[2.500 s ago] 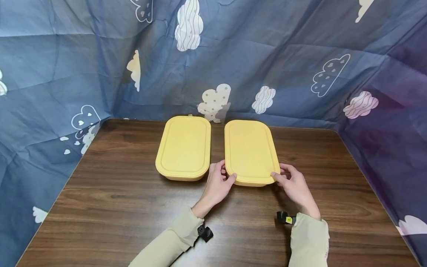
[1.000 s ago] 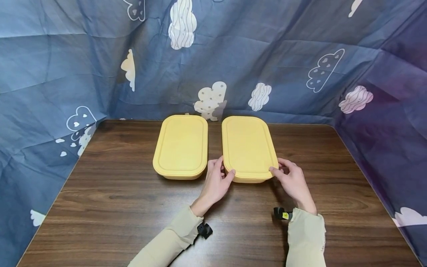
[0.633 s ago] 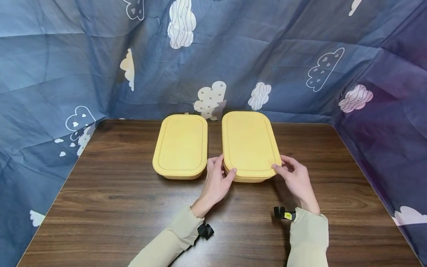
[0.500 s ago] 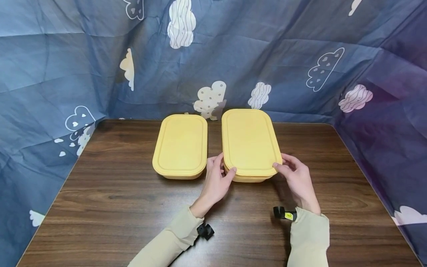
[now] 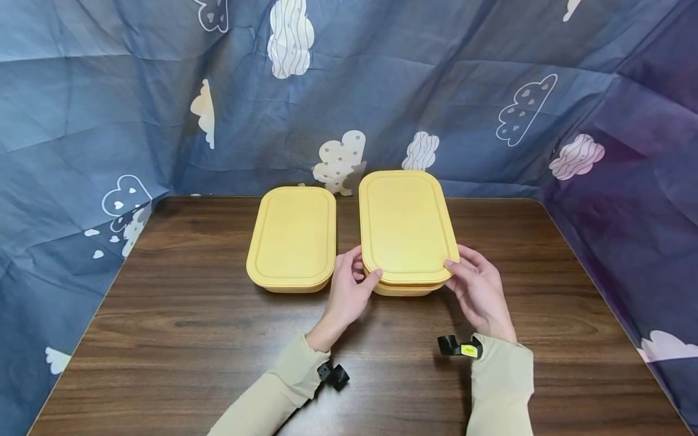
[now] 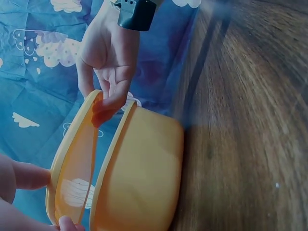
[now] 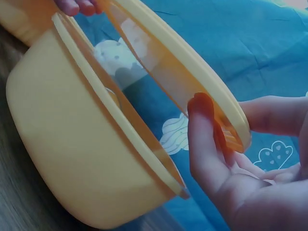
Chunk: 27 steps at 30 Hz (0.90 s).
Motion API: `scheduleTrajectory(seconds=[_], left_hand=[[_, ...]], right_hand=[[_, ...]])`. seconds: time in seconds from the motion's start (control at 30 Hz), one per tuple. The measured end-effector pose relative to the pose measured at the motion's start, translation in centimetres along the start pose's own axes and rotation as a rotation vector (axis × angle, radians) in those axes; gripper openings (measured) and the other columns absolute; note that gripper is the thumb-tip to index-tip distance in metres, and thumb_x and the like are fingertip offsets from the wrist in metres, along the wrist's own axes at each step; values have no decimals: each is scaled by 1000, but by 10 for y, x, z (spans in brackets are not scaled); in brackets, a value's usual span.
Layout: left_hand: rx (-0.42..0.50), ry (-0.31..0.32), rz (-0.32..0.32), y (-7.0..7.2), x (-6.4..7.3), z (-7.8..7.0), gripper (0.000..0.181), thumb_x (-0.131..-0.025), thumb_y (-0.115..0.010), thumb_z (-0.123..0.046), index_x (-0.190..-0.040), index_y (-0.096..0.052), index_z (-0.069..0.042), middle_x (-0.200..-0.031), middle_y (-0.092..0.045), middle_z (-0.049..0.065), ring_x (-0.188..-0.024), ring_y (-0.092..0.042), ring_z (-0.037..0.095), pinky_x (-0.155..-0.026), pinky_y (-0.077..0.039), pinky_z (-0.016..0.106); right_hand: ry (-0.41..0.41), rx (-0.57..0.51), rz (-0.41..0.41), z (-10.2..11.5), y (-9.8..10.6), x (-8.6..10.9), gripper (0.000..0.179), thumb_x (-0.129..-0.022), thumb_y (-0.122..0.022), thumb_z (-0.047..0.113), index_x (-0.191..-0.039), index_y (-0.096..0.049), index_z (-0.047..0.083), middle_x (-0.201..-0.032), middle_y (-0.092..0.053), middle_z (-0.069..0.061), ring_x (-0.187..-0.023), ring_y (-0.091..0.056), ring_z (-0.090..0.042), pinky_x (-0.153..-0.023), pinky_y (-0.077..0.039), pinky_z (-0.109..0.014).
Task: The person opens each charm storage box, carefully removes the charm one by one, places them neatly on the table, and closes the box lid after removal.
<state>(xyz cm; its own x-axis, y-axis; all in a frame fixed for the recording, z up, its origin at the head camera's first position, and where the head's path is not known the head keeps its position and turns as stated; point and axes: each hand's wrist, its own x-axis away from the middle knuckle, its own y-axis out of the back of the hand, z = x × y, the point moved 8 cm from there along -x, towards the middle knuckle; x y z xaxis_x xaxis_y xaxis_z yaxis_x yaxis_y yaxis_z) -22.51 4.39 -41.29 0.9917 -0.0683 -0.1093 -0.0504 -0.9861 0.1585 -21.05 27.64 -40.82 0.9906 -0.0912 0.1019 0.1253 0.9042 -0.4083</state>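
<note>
Both hands hold a yellow rounded lid [image 5: 409,224] by its two near corners, thumbs on top and fingers below the rim. My left hand [image 5: 347,293] pinches the near left corner, my right hand [image 5: 481,293] the near right corner. Beneath the lid stands a yellow food container [image 5: 406,291] on the table. Both wrist views show a gap between the raised lid [image 7: 180,53] and the rim of the container [image 7: 82,125]. What lies inside the container cannot be made out, apart from a small pale curved shape near its rim.
A second yellow container [image 5: 293,239] with its lid on stands to the left of the first. The brown wooden table [image 5: 180,339] ends at a dark blue cloud-print cloth [image 5: 251,121] behind and at the sides.
The lid sat on the container at first; it has come up off the rim, held by both hands. The right hand shows more of its palm side, its fingers under the lid's edge.
</note>
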Motion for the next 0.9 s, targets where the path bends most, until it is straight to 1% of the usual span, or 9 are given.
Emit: scheduleTrajectory(seconds=[0.2,0.3,0.43,0.5,0.6,0.67,0.73,0.83,0.9], left_hand=[[9,11,15,-2,-1,3,58,-85,-68,-14,-137,-47,1,-120,-48,14,-104,-49,23,-83,-45,24],[3,15,18,-3,-1,5,58,-85,-69,-16,-137,-47,0,-122,-49,14,-105,-49,24,-85,-47,29],[-12,20,24,-4,0,7,56,-86,-67,-18,-136,-49,-1,-124,-49,15,-109,-49,25,-90,-49,41],[-20,30,25,-5,0,8,55,-87,-66,-18,-137,-49,-1,-125,-48,16,-110,-49,26,-90,-49,42],[-31,62,18,-7,1,11,55,-88,-63,-16,-138,-47,0,-125,-47,16,-108,-50,25,-88,-50,35],[-31,94,7,-7,1,14,55,-88,-62,-14,-138,-45,1,-126,-47,15,-105,-52,23,-85,-49,30],[-19,132,3,-8,1,18,56,-88,-62,-12,-139,-43,0,-127,-47,15,-103,-53,22,-84,-48,28],[59,198,13,-10,1,24,56,-89,-60,-10,-140,-41,0,-130,-47,17,-102,-54,22,-85,-49,29],[179,253,22,-13,0,30,54,-90,-57,-6,-140,-39,2,-131,-47,21,-102,-54,21,-87,-50,31]], right_hand=[[1,-89,4,-1,3,-1,51,-90,-60,-7,-134,-34,-4,-108,-72,-6,-94,-69,-13,-79,-58,-26],[6,-90,-4,0,6,-1,54,-89,-60,-6,-136,-33,-5,-109,-71,-6,-95,-70,-13,-80,-58,-26],[26,-100,-24,4,11,-1,47,-89,-61,-6,-131,-40,-4,-109,-68,-8,-94,-70,-14,-81,-57,-26],[40,-136,-31,7,15,0,39,-89,-61,-7,-126,-48,-4,-108,-67,-10,-93,-70,-15,-81,-57,-27],[73,-211,-38,13,23,1,29,-89,-58,-10,-117,-57,-4,-106,-68,-12,-90,-70,-17,-80,-58,-28],[95,-270,-36,18,29,3,27,-89,-56,-12,-114,-61,-5,-104,-69,-14,-89,-70,-19,-79,-59,-29],[116,-315,-42,24,36,5,26,-90,-53,-14,-113,-62,-6,-103,-69,-15,-88,-70,-20,-77,-59,-29],[135,-374,-63,31,48,8,27,-89,-51,-16,-112,-64,-8,-101,-70,-16,-87,-70,-22,-75,-59,-30],[144,-405,-79,35,57,10,28,-90,-50,-17,-112,-64,-8,-101,-70,-17,-86,-70,-23,-74,-59,-31]])
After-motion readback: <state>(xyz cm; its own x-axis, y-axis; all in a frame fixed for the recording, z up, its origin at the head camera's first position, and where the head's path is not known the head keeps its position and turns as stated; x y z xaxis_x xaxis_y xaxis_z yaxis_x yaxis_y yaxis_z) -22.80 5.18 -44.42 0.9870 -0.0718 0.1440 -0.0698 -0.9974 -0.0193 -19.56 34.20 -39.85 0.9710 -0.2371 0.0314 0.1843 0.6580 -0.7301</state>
